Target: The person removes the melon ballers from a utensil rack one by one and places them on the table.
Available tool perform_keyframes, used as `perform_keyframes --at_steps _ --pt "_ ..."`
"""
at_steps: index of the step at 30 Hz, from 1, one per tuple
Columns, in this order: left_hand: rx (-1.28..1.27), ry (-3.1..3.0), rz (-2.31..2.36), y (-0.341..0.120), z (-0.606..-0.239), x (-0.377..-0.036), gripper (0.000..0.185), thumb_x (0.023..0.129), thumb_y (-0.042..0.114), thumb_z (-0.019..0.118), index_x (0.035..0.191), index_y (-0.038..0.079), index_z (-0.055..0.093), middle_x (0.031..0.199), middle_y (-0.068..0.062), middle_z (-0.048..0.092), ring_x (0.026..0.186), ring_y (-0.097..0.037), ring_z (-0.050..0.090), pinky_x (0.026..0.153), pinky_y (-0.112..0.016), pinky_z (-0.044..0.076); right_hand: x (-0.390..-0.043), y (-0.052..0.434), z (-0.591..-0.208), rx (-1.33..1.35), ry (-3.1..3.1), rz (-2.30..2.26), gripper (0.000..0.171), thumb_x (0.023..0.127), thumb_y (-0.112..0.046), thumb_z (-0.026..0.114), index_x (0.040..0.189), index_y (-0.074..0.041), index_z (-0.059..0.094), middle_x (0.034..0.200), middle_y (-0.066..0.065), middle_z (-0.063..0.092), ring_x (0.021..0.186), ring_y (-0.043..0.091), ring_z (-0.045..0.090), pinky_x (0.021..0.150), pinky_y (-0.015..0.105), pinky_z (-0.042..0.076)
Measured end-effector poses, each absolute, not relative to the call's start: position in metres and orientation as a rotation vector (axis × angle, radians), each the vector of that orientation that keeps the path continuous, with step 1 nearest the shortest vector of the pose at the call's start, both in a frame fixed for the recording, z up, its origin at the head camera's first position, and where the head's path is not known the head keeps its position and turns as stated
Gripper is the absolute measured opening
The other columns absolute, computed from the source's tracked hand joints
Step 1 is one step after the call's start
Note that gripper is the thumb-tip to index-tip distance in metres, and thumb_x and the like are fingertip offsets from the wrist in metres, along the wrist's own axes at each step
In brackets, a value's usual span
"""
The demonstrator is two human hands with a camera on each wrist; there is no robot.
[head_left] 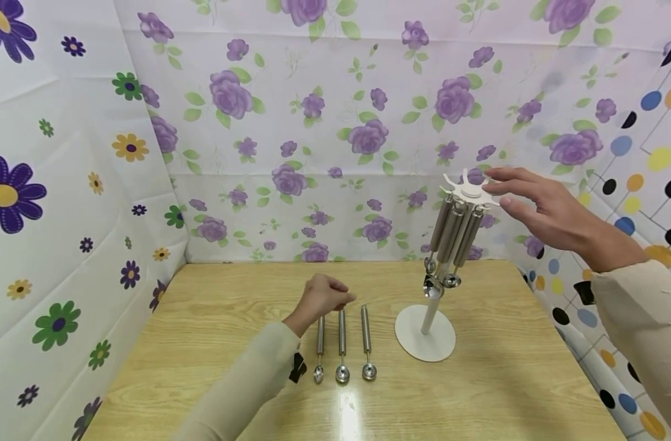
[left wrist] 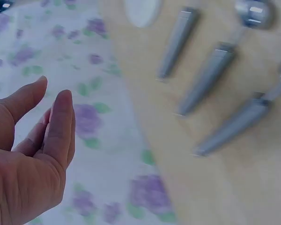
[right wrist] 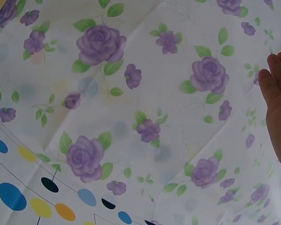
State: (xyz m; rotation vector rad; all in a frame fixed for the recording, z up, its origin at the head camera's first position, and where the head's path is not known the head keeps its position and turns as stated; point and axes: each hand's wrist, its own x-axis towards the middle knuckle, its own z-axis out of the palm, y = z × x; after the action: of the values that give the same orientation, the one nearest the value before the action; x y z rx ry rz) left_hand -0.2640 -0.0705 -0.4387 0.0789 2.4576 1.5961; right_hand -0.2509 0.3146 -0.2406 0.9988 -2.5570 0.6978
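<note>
Light wood-grain desk [head_left: 214, 343], smooth with a glare streak at the near edge, enclosed by floral and dotted plastic sheeting. Three slim brushed-steel scoops [head_left: 342, 343], round-bowled, laid parallel at centre, handles far, bowls near, close beside one another but apart. Left hand [head_left: 321, 297] over the far handle ends, fingers curled; contact with a handle not clear from above, and in the left wrist view fingers [left wrist: 61, 122] loosely bent, gripping nothing, with the scoops [left wrist: 210, 79] blurred and apart from the hand. White round-based carousel stand [head_left: 426, 340] to the right of the row, thin post, matte star-shaped slotted top [head_left: 470, 191]. Several matching steel scoops [head_left: 453, 236] hanging from the slots, bowls down. Right hand [head_left: 534, 205] at the top's right edge, fingers straight and spread, touching or just off the rim, gripping nothing. Step judged in hand: steadying or turning the stand while reaching for a desk scoop. Next move calls for a firm pinch on one handle and a free slot brought round.
</note>
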Motion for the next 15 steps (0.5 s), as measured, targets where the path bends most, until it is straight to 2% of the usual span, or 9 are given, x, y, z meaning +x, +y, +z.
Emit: perform_keyframes --at_steps 2,8,15 --pt "0.133 2.44 1.617 -0.06 -0.423 -0.267 0.027 0.088 0.014 0.08 0.108 -0.003 0.074 0.094 -0.01 0.074 0.082 -0.024 0.073 0.072 -0.032 0.061 -0.25 0.315 -0.24 1.004 -2.56 0.694 0.038 0.105 -0.014 0.049 0.141 -0.003 0.056 0.155 0.012 0.04 0.145 0.013 0.028 0.105 0.072 0.027" --pt "0.306 2.388 1.645 -0.031 -0.375 -0.276 0.025 0.089 0.016 0.078 0.11 0.002 0.074 0.1 -0.009 0.073 0.087 -0.021 0.073 0.078 -0.033 0.06 -0.249 0.314 -0.238 1.008 -2.572 0.688 0.038 0.105 -0.014 0.048 0.141 -0.001 0.055 0.155 0.014 0.039 0.142 0.042 0.031 0.104 0.073 0.026" --pt "0.444 2.301 1.717 -0.001 -0.332 -0.28 0.027 0.091 0.013 0.076 0.115 0.001 0.073 0.105 -0.009 0.071 0.088 -0.019 0.072 0.078 -0.027 0.059 -0.249 0.315 -0.237 1.005 -2.576 0.68 0.039 0.105 -0.015 0.048 0.141 -0.001 0.056 0.155 0.015 0.039 0.139 0.048 0.033 0.103 0.074 0.027"
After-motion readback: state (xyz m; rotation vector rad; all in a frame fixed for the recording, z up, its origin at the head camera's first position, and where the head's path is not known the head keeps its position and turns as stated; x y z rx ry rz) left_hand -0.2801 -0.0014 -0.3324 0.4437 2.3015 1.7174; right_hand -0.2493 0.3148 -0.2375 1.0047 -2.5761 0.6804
